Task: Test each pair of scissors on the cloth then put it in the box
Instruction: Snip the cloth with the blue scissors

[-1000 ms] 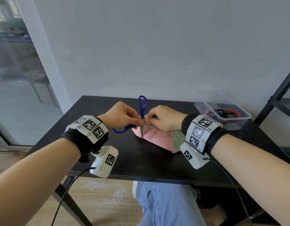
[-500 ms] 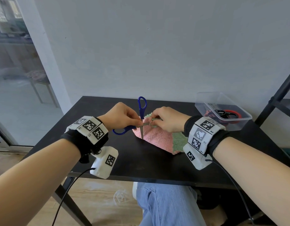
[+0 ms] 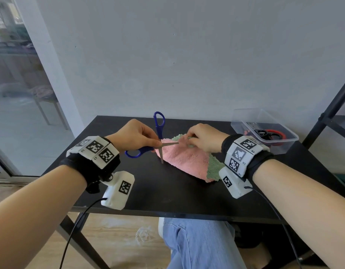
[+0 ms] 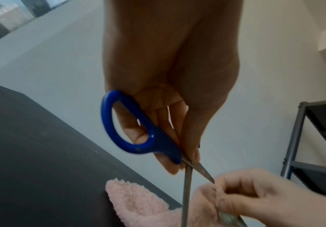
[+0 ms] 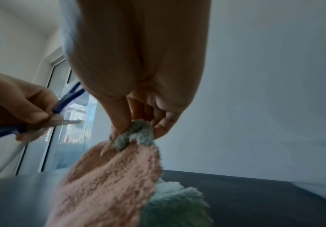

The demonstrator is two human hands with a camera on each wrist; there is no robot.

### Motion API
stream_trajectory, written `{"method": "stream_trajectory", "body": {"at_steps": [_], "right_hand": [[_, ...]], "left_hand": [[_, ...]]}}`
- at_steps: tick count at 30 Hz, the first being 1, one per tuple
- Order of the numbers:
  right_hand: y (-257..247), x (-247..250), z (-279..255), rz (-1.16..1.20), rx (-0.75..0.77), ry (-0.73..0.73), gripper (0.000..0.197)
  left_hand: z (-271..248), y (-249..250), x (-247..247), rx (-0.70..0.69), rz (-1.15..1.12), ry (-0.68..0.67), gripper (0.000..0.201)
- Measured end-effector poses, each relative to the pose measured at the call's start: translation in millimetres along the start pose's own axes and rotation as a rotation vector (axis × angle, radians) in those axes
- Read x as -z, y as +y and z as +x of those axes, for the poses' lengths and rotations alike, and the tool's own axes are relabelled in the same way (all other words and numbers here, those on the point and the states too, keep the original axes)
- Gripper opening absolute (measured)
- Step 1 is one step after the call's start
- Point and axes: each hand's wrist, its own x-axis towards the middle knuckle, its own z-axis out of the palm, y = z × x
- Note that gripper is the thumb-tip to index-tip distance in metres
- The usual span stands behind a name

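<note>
One pair of blue scissors, blades spread wide, is pinched near its pivot by the left hand just left of the one pink-green cloth. The right hand pinches the cloth's raised far corner. Right of the cloth, one clear box holds more scissors, count unclear.

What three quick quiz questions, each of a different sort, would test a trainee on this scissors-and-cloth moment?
1. True or false: the blue-handled scissors have their blades spread wide apart.
2. Which hand pinches the pink and green cloth? A) left hand B) right hand
3. Fill in: the clear plastic box on the black table already holds scissors with black and ____ handles.

Key: 1 true; 2 B; 3 red.
</note>
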Motion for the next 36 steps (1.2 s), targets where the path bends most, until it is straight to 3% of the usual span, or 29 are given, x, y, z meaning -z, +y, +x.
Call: {"method": "stream_trajectory", "body": {"at_steps": [3, 7, 12, 18, 24, 31, 36], "right_hand": [[12, 1, -3, 0.034, -0.022, 0.026, 0.026], [12, -6, -6, 0.086, -0.003, 0.037, 0.016], [8, -9, -13, 0.188, 0.001, 0.091, 0.021], [-1, -7, -25, 0.277, 0.012, 0.134, 0.013], [-13, 2, -45, 0.380, 0.046, 0.154, 0.010], [-32, 5, -72, 0.734, 0.034, 0.136, 0.030], [-32, 7, -90, 0.816, 0.064, 0.126, 0.014]], "left_hand": [[-1, -6, 11, 0.059, -0.070, 0.079, 0.010], [-4, -3, 14, 0.114, -0.297, 0.150, 0.010], [-12, 9, 15, 0.134, -0.564, 0.128, 0.025], [-20, 20, 12, 0.187, -0.657, 0.131, 0.031], [-31, 35, 5, 0.148, -0.724, 0.153, 0.030], [-38, 61, -9, 0.066, -0.864, 0.156, 0.017], [-40, 74, -26, 0.007, -0.890, 0.147, 0.025]]}}
